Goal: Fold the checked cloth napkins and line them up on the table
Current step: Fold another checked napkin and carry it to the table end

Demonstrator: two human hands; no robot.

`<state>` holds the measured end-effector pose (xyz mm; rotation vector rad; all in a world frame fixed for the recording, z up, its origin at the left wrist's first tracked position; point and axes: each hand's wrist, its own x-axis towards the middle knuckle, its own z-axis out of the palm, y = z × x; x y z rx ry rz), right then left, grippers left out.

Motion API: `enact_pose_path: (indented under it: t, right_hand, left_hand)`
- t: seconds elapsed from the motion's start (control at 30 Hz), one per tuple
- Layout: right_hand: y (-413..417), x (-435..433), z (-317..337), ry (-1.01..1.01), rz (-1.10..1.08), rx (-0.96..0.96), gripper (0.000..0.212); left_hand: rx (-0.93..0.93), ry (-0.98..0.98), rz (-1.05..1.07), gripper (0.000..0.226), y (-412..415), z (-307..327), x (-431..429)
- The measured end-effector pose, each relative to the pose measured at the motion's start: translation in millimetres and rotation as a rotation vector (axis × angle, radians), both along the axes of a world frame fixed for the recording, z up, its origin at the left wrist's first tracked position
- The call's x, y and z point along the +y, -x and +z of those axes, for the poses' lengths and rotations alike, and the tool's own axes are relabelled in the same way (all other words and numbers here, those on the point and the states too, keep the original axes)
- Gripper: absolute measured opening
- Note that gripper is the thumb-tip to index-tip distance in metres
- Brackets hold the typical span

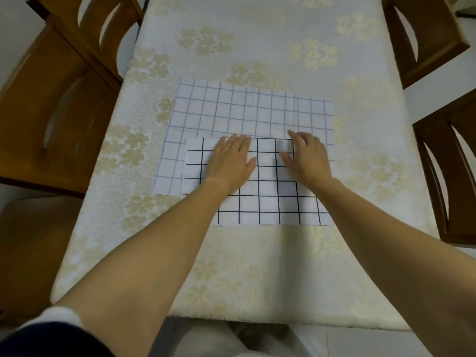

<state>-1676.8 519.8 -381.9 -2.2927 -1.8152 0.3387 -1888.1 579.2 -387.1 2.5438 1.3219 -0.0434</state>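
A white napkin with a bold black check (pixel 268 202) lies folded on the table, nearest me. It overlaps the near edge of a larger white napkin with a thin blue check (pixel 247 112), which lies flat behind it. My left hand (pixel 231 163) rests palm down on the black-checked napkin, fingers together and flat. My right hand (pixel 307 158) presses on the napkin's far right part, fingers slightly curled over its top edge. Neither hand grips the cloth.
The table carries a cream cloth with pale gold flowers (pixel 257 266). Wooden chairs stand at the left (pixel 59 104), far right (pixel 425 39) and near right (pixel 450 176). The table's near edge (pixel 257 322) is just above my lap.
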Motion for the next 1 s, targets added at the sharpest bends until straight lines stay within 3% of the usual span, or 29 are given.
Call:
enact_pose_path:
  t: [0.13,0.43,0.6,0.67,0.73,0.8,1.0]
  right_hand:
    - [-7,43,6,0.075,0.109,-0.05,0.066]
    - [-77,70,29,0.527,0.009,0.026,0.058]
    - [-94,35,37,0.134,-0.309,0.712,0.038]
    - [-89,13,29,0.148,-0.361,0.838,0.05]
    - [-82,-6,22,0.17,-0.397,0.831,0.053]
    - [-73,-21,16,0.137,-0.42,0.785,0.039]
    - [-56,-49,8,0.164,-0.395,0.538,0.045]
  left_hand:
    - [0.057,-0.014,-0.045,0.071,-3,-31,6]
    - [0.043,-0.082,-0.025,0.072,0,-42,7]
    - [0.024,-0.079,-0.006,0.069,-1,-42,9]
    - [0.022,-0.076,-0.011,0.069,-1,-42,9]
    - [0.028,-0.081,-0.01,0.069,-1,-43,8]
    - [0.024,-0.079,-0.007,0.069,-1,-42,9]
    - [0.006,-0.08,0.001,0.064,-1,-41,9]
